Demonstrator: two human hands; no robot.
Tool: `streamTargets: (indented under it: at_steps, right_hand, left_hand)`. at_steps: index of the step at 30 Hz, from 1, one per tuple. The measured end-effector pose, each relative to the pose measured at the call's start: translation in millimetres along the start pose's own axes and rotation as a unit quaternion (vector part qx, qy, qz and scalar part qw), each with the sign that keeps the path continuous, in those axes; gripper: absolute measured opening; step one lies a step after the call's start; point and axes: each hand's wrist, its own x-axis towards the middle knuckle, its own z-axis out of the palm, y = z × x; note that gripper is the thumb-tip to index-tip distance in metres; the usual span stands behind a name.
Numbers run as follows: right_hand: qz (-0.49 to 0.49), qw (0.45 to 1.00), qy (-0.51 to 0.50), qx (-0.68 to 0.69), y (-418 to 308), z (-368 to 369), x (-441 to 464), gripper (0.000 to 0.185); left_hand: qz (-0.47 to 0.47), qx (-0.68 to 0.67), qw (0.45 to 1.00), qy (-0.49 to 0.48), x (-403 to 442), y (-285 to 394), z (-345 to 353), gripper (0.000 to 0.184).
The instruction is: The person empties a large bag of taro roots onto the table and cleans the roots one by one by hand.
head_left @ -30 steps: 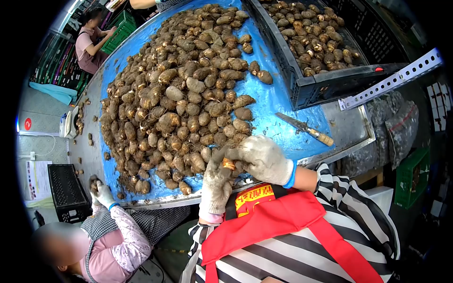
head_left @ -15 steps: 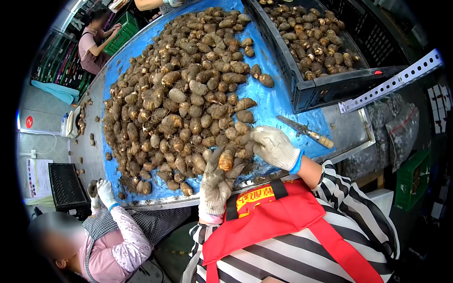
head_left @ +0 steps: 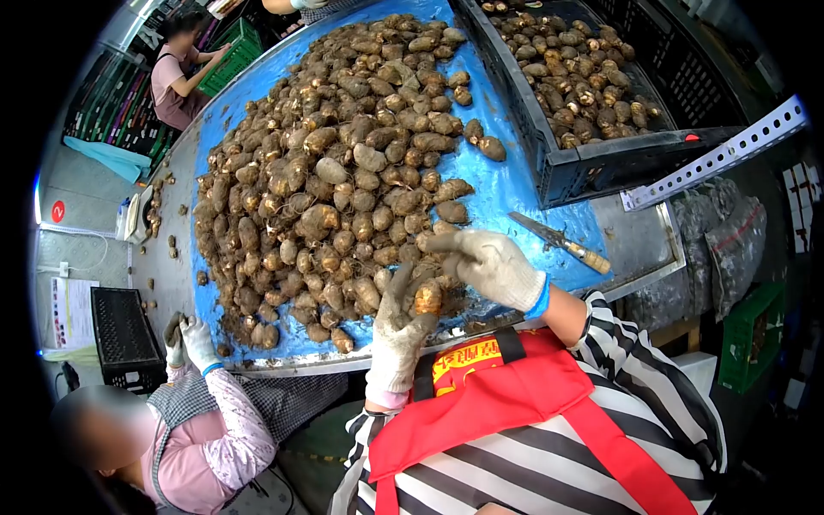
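Low in the middle is my left hand [head_left: 397,335], in a soiled white glove, its fingers and thumb around a brown tuber with an orange-brown peeled-looking side [head_left: 427,299]. The grip looks loose. My right hand [head_left: 495,271], gloved with a blue cuff, hovers over the near right edge of the tuber pile [head_left: 318,197], index finger stretched left and nothing visible between finger and thumb. Right of it, a knife with a wooden handle [head_left: 589,257] lies on the blue sheet [head_left: 506,193].
A black crate [head_left: 601,159] of tubers stands at the back right beside a perforated metal bar [head_left: 717,154]. At the lower left, a co-worker's gloved hands [head_left: 196,343] are at the table edge. Another person [head_left: 176,77] holds a green crate [head_left: 233,53] at the upper left.
My hands were together around the tuber a second ago; my right hand has moved away up and right. The tuber has shifted slightly right at my left hand, whose fingers have loosened.
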Motion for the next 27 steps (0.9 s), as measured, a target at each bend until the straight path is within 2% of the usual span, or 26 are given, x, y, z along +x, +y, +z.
streamTargets:
  at_steps: [1, 2, 3, 5, 6, 7, 9, 10, 12, 14, 16, 17, 18, 20, 21, 24, 26, 27]
  right_hand:
    - [-0.022, 0.998, -0.026, 0.043, -8, -4, 2, 0.018]
    - [-0.032, 0.999, -0.039, 0.019, -11, -1, -1, 0.021]
    - [-0.065, 0.996, -0.061, 0.001, -13, 2, -5, 0.02]
    - [-0.104, 0.991, -0.072, -0.052, -13, 11, -7, 0.013]
    - [-0.082, 0.992, -0.064, -0.07, -6, 12, -5, 0.012]
    - [-0.059, 0.993, -0.057, -0.088, 4, 12, 0, 0.012]
    - [0.001, 0.987, -0.058, -0.15, 25, 10, 9, 0.01]
    - [0.023, 0.988, -0.056, -0.143, 28, 3, 5, 0.008]
    - [0.029, 0.989, -0.087, -0.117, 27, -6, 0, 0.018]
    - [0.047, 0.989, -0.138, -0.03, 15, -8, -3, 0.027]
    - [0.055, 0.983, -0.155, 0.076, 3, -7, -11, 0.039]
    - [0.069, 0.987, -0.14, 0.022, -6, -3, -13, 0.033]
    - [0.084, 0.988, -0.125, -0.032, -12, -1, -14, 0.028]
    - [0.036, 0.993, -0.087, -0.073, 2, 7, -19, 0.02]
    - [0.012, 0.993, -0.068, -0.092, 8, 12, -21, 0.017]
    - [0.044, 0.989, -0.073, -0.119, 27, 4, -21, 0.013]
    - [0.12, 0.973, -0.142, -0.139, 30, -7, -22, 0.019]
    - [0.084, 0.977, -0.129, -0.149, 28, -13, -24, 0.022]
  left_hand:
    - [0.005, 0.044, 0.999, -0.004, 0, 8, 5, 0.08]
    - [0.009, 0.09, 0.996, -0.008, 0, 11, 8, 0.081]
    - [-0.007, 0.119, 0.993, 0.017, 0, 9, 9, 0.085]
    - [0.018, 0.193, 0.981, -0.006, 2, 8, 4, 0.086]
    - [0.03, 0.229, 0.973, -0.015, 2, 7, 2, 0.086]
    - [-0.009, 0.159, 0.987, -0.008, -1, 16, 11, 0.086]
    - [0.021, 0.176, 0.984, -0.004, -4, 11, 9, 0.086]
    - [0.037, 0.184, 0.982, -0.001, -4, 9, 7, 0.086]
    - [0.047, 0.222, 0.974, -0.003, -6, 9, 6, 0.086]
    - [0.063, 0.254, 0.965, -0.01, -4, 12, 9, 0.084]
    - [0.153, 0.432, 0.888, -0.029, 0, 7, 4, 0.084]
    - [0.195, 0.513, 0.835, -0.038, 0, 4, 3, 0.084]
    - [0.195, 0.519, 0.831, -0.041, 0, 4, 3, 0.083]
    - [0.195, 0.529, 0.824, -0.044, -2, 2, 5, 0.083]
    - [0.158, 0.493, 0.854, -0.048, -3, -2, 2, 0.082]
    - [0.063, 0.287, 0.955, -0.031, -2, 0, 7, 0.082]
    - [-0.018, 0.12, 0.993, 0.002, -3, 17, 14, 0.076]
    - [-0.019, 0.008, 1.0, -0.001, 0, 15, 10, 0.076]
